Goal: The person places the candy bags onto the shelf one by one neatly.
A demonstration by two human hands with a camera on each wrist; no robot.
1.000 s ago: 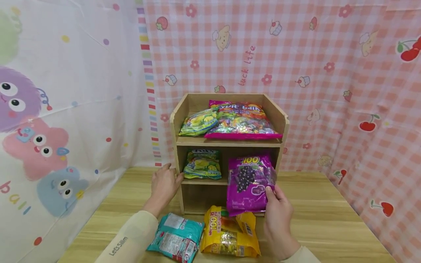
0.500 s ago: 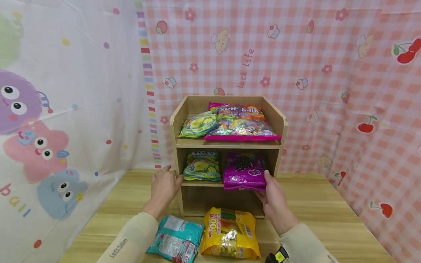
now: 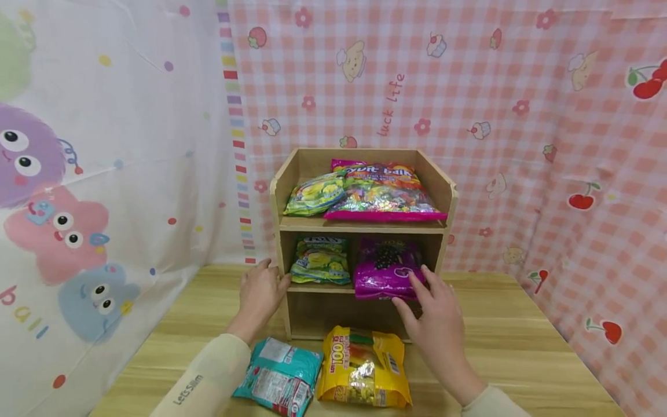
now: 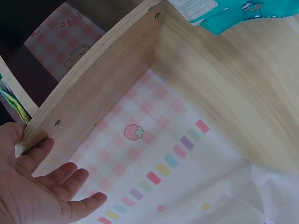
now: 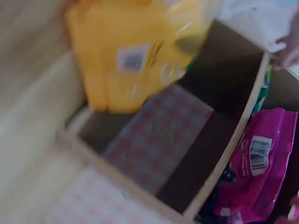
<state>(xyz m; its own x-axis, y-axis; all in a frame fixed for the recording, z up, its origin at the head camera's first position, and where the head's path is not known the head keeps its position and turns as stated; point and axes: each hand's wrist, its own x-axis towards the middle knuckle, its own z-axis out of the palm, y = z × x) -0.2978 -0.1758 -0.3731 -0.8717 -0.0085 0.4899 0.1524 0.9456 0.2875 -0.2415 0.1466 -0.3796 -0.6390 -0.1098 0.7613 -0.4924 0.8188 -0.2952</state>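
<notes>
A small wooden shelf unit [image 3: 365, 229] stands on the table. My left hand [image 3: 262, 294] pinches its left side panel; in the left wrist view the thumb and forefinger lie on either side of the panel's edge [image 4: 100, 44]. On the right of the middle shelf lies a purple candy bag [image 3: 385, 281] with grapes printed on it, its front end at the shelf lip. My right hand [image 3: 440, 327] is spread in front of it, fingertips close to its front right corner and nothing held. Left of it sits a green-yellow candy bag [image 3: 320, 262].
A yellow candy bag [image 3: 359, 370] and a teal candy bag [image 3: 281, 376] lie on the table [image 3: 500, 341] before the shelf. The top shelf bears a large multicoloured candy bag [image 3: 385, 188] and a smaller green-yellow bag [image 3: 315, 194]. Patterned curtains [image 3: 500, 150] surround the table.
My right hand slid the purple candy bag onto the middle shelf, let it go and drew back slightly with fingers spread. My left hand stayed at the side panel.
</notes>
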